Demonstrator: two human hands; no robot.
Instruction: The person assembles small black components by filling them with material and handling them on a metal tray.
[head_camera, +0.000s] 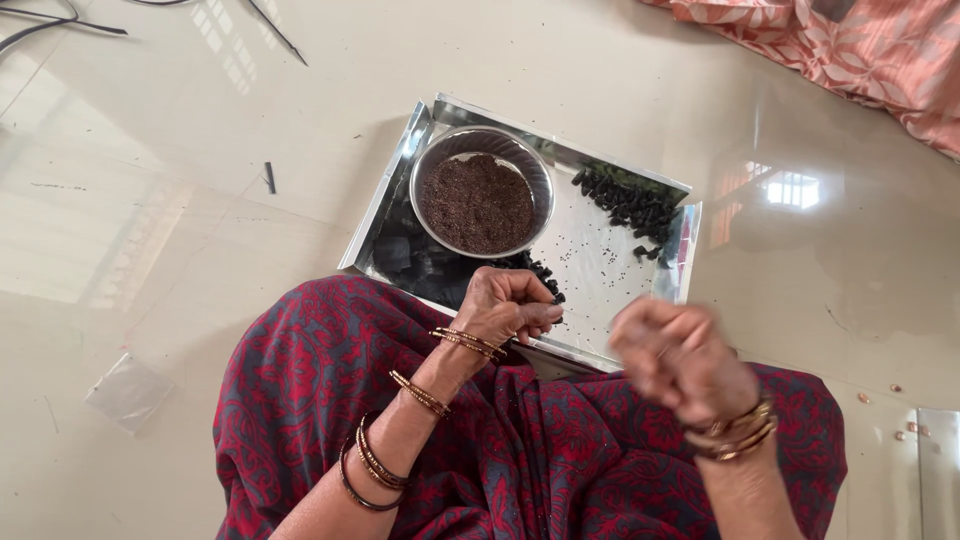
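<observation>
A shiny steel tray lies on the floor in front of me. A round steel bowl full of small dark brown seeds stands in the tray's left part. A heap of black pods sits in the tray's far right corner, and a few more black pods lie near its front edge. My left hand hovers over the front edge with fingers pinched together; whether a pod is in them I cannot tell. My right hand is blurred, curled, just right of the tray's front corner.
My lap is covered by red and grey patterned cloth. A clear plastic scrap lies on the glossy floor at left, black cables at top left, pink patterned fabric at top right, small brown bits at right.
</observation>
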